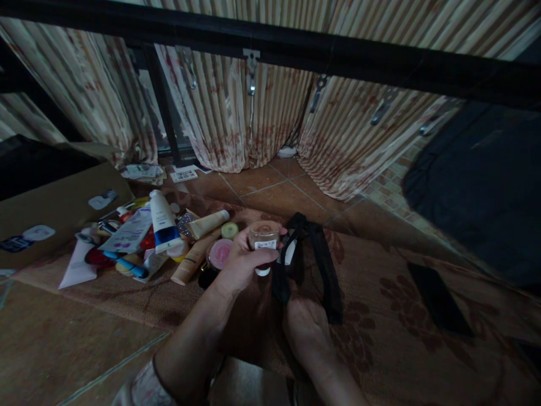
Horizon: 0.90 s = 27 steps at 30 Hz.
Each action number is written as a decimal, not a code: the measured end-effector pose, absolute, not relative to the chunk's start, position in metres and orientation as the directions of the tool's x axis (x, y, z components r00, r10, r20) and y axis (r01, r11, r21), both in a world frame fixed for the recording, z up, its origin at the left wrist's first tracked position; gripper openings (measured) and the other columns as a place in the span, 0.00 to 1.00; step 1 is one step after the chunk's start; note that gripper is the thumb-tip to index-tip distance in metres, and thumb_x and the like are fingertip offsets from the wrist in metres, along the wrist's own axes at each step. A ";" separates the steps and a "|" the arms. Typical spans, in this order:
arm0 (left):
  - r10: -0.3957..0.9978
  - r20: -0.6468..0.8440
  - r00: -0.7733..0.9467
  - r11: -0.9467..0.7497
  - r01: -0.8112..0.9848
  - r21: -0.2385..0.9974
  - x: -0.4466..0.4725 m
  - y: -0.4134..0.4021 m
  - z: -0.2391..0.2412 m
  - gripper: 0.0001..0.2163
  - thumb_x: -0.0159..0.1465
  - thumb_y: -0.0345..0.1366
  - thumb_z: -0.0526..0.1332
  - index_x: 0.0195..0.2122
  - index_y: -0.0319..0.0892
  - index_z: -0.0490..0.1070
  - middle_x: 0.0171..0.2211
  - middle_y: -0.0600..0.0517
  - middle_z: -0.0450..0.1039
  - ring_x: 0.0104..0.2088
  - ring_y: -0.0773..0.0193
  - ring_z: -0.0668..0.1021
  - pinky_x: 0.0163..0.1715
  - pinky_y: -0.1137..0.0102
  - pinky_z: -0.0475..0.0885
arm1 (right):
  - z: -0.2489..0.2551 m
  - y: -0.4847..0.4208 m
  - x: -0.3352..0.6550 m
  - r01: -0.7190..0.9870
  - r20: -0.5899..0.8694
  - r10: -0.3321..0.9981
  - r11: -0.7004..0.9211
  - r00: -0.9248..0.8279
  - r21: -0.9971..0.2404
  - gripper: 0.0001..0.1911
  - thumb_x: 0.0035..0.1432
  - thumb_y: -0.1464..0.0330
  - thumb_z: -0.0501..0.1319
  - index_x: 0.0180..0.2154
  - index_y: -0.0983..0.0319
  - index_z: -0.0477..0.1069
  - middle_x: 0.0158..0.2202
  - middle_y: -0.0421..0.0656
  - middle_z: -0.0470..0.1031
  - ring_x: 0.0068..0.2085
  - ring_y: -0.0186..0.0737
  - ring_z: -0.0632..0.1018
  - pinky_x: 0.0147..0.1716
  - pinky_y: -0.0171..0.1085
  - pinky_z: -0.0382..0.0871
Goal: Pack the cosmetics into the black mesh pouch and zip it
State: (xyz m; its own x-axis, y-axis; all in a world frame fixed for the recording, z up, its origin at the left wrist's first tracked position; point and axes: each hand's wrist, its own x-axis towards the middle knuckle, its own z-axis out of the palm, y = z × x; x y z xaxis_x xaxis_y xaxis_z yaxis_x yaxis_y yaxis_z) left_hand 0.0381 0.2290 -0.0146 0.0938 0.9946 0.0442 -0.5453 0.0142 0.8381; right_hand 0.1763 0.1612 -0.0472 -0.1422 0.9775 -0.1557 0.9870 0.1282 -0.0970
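Observation:
My left hand [240,262] is wrapped round a small clear jar [265,234] with brownish contents and a white label. A small white piece shows just below the jar, and I cannot tell whether it belongs to it. My right hand [307,327] is closed on the near edge of a black bag [323,254] with straps or a frame, right beside the jar. Something pale lies inside the bag's opening. Left of my left hand is a pile of cosmetics, with a pink-topped jar [220,254], a tan tube [192,262] and a white-and-blue tube [163,217].
A cardboard box [59,197] stands on the left behind the pile. On the patterned mat [359,332], a black phone-like slab [439,299] lies to the right. Striped curtains [220,113] hang behind a dark bar [296,48]. A large dark shape [482,186] stands at right.

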 end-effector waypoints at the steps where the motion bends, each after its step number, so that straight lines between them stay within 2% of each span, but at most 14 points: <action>1: 0.995 0.050 0.088 0.006 -0.545 0.838 0.038 0.229 -0.014 0.23 0.42 0.25 0.69 0.42 0.42 0.75 0.37 0.51 0.79 0.33 0.63 0.78 0.32 0.72 0.72 | -0.048 0.161 0.176 0.987 -0.146 0.979 0.130 -0.143 -0.092 0.20 0.59 0.81 0.47 0.50 0.64 0.67 0.29 0.46 0.79 0.32 0.40 0.80 0.28 0.33 0.64; 10: 0.985 0.141 0.099 -0.077 -0.478 0.875 0.035 0.231 -0.020 0.22 0.43 0.26 0.70 0.42 0.42 0.76 0.37 0.51 0.79 0.38 0.60 0.78 0.36 0.71 0.72 | -0.048 0.160 0.177 0.985 -0.128 0.980 0.137 -0.150 -0.110 0.18 0.60 0.80 0.48 0.47 0.62 0.69 0.29 0.45 0.78 0.31 0.41 0.80 0.28 0.34 0.64; 21: 0.954 0.267 0.136 -0.200 -0.375 0.905 0.033 0.234 -0.023 0.21 0.44 0.27 0.72 0.41 0.43 0.77 0.40 0.50 0.77 0.41 0.60 0.77 0.41 0.70 0.70 | -0.049 0.161 0.177 0.988 -0.166 0.976 0.128 -0.141 -0.087 0.20 0.60 0.81 0.47 0.50 0.64 0.68 0.28 0.46 0.79 0.30 0.41 0.81 0.27 0.33 0.64; 27: 0.948 0.277 0.154 -0.209 -0.354 0.912 0.033 0.234 -0.024 0.21 0.45 0.28 0.71 0.42 0.43 0.76 0.40 0.50 0.77 0.41 0.60 0.77 0.41 0.69 0.70 | -0.047 0.158 0.178 0.985 -0.122 0.979 0.159 -0.165 -0.062 0.20 0.61 0.79 0.47 0.52 0.65 0.67 0.31 0.48 0.79 0.34 0.42 0.80 0.33 0.35 0.66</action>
State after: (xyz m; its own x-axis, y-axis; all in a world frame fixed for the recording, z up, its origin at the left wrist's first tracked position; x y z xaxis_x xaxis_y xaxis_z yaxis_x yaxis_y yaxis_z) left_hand 0.0327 0.2341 -0.0245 0.1542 0.9484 0.2771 -0.3542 -0.2087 0.9116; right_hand 0.1779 0.1577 -0.0469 -0.1653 0.9787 -0.1218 0.9854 0.1587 -0.0621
